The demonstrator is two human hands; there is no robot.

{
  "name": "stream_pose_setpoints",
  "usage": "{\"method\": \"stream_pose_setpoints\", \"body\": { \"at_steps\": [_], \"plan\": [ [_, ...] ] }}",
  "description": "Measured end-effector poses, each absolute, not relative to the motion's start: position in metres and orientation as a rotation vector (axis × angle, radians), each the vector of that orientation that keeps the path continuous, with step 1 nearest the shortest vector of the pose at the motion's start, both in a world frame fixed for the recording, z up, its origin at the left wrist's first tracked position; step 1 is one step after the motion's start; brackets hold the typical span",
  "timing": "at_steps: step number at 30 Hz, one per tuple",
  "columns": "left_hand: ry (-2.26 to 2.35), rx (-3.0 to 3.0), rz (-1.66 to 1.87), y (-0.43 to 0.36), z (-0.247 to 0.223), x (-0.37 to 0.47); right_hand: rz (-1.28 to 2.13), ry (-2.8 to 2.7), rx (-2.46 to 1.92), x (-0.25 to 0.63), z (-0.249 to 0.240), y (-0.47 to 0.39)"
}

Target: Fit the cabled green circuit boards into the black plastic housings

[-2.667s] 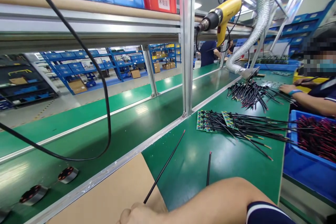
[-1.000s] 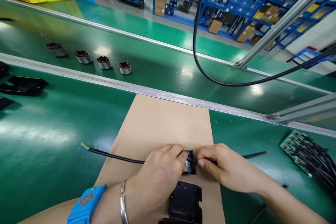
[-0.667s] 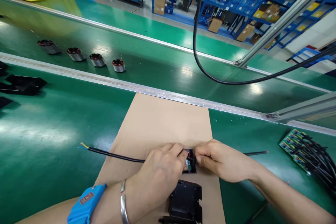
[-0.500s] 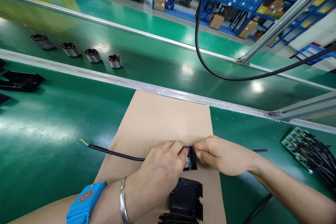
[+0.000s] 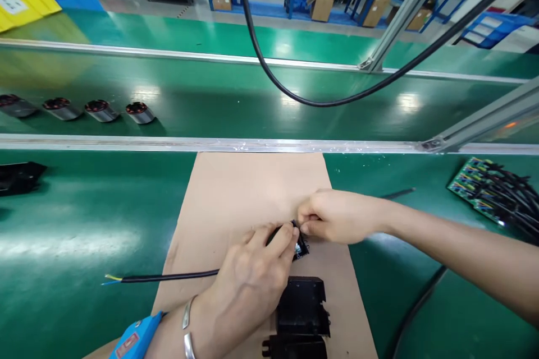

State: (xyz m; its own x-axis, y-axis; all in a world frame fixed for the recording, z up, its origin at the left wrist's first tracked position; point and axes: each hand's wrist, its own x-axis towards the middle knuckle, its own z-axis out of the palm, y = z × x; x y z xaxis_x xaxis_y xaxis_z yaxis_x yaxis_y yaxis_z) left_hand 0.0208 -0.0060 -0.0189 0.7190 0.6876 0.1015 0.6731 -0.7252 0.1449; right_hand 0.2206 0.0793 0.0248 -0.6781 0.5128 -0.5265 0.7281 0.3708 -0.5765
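My left hand is closed over a small black plastic housing, with part of a circuit board showing inside. A black cable with stripped yellow and blue wire ends runs out leftward from under this hand. At the housing's upper right corner, my right hand has its fingers pinched together. What they hold is hidden. Beyond the right wrist, another black cable end sticks out. Below the hands lie a black plastic cover and another black plastic part, on the cardboard sheet.
Several copper-wound metal stators stand in a row behind the aluminium rail. Circuit boards with black cables lie at right. A black part rests at far left. A thick black cable hangs across the view.
The view has turned and shifted. My right hand has moved up to the housing's upper corner, and the housing is tilted more. My left hand covers more of it.
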Motion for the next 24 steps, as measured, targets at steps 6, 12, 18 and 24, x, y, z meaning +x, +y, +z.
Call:
{"method": "stream_pose_setpoints", "body": {
  "at_steps": [6,12,18,24],
  "plan": [
    [1.125,2.862,0.122,-0.003,-0.012,0.026,-0.352,3.175,0.756,0.245,-0.008,0.047],
    [1.18,2.835,-0.009,0.006,-0.007,0.03,0.078,3.268,0.677,0.24,-0.024,0.034],
    [1.145,2.704,0.445,0.003,-0.014,0.018,0.097,3.261,0.806,0.241,-0.026,0.025],
    [1.009,2.814,0.305,-0.014,-0.007,0.014,-0.204,3.269,1.134,0.244,-0.028,0.02]
  ]
}}
